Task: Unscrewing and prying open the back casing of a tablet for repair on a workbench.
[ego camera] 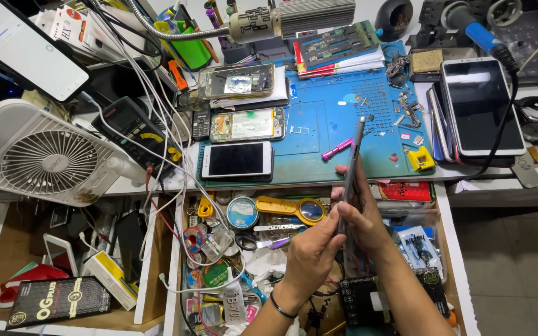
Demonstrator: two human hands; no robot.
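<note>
Nearest, the left hand (309, 252) pinches the lower edge of a thin phone (351, 168) held edge-on, the right hand (365, 214) gripping behind it, its long axis rising away toward the blue mat (331, 112).

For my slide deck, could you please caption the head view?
Both hands, left hand and right hand, hold a phone edge-on above a blue mat and cluttered drawer.
</note>
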